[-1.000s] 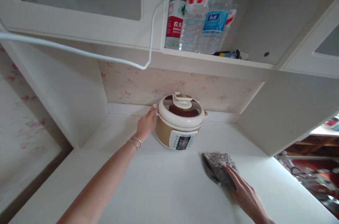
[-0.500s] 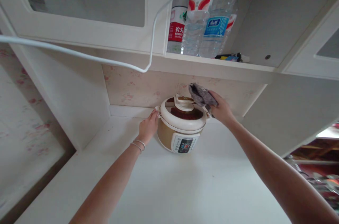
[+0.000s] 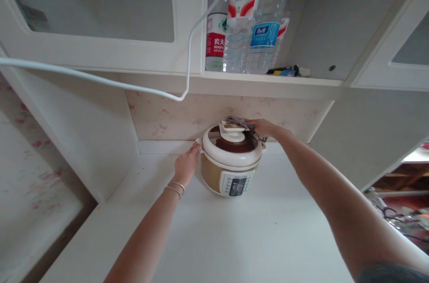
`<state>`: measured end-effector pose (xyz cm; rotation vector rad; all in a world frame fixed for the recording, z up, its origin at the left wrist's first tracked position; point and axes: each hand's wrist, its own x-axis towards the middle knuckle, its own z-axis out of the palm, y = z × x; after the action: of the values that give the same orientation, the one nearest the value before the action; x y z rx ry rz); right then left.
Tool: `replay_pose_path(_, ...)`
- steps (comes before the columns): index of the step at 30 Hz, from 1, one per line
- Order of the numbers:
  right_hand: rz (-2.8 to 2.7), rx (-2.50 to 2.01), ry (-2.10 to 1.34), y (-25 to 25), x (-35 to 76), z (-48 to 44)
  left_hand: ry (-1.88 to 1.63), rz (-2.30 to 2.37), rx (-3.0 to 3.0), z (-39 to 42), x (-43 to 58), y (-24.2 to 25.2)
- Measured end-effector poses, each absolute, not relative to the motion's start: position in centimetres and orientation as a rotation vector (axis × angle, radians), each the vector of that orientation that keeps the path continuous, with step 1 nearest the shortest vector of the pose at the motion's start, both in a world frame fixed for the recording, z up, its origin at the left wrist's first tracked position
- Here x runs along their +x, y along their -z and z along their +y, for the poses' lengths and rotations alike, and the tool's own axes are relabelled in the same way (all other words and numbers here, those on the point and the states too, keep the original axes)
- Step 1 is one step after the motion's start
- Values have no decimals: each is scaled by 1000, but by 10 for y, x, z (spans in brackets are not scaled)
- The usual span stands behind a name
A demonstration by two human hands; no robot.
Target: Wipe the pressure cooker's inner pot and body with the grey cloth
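Observation:
A cream and gold electric pressure cooker (image 3: pixel 214 176) stands upright on the white counter, close to the back wall, with its lid on. My left hand (image 3: pixel 187 163), with bracelets at the wrist, is closed on the cooker's left side handle. Behind the lid's handle, my right hand (image 3: pixel 263 127) presses a grey cloth (image 3: pixel 239 121) on the far right part of the lid. The fingertips of that hand are partly hidden by the cloth, which hangs down at the lid's right edge.
Overhead, an open cabinet shelf (image 3: pixel 275 78) holds several plastic bottles (image 3: pixel 241 19) and small items. A white cable (image 3: pixel 100 83) hangs across the front of the cabinet. Side panels (image 3: pixel 90 126) flank the counter (image 3: pixel 214 238).
My right hand has moved left and onto the lid, bringing the cloth from above the right edge to behind the lid handle. My left hand stays at the side handle.

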<state>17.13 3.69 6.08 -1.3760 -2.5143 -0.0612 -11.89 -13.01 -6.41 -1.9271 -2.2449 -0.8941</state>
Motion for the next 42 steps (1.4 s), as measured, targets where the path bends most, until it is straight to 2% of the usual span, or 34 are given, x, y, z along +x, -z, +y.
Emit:
replay_pose_path(9,-2659,-1228,244,-26,215,-88,1046,-2191,-2002,-129,-117,63)
replay_pose_path(15,-2678,-990,526,-16,170,-146,1163,-2168,-2134,-125,-125,65)
replay_pose_path(18,-2700,-874,564,-23,135,-150,1327,-2104,-2005,-130,-128,56)
replay_pose_path(23,-2723,-735,477,-35,81,-131,1603,-1758,-1801,-151,-108,11)
replay_pose_path(27,-2608,-748,217,-38,59,-108,1518,-1594,-2074,-150,-80,-15)
replay_pose_path(31,-2418,-742,33,-29,83,-110,1365,-1733,-2205,-128,-62,-3)
replay_pose_path(35,-2048,-958,-113,18,147,-141,1164,-1767,-2254,-102,-65,7)
replay_pose_path(39,-1606,-1305,-215,120,221,-177,1148,-1723,-2420,-67,-81,-10)
replay_pose_path(42,-1583,-1472,-349,197,259,-203,1284,-1668,-2582,-39,-89,-23)
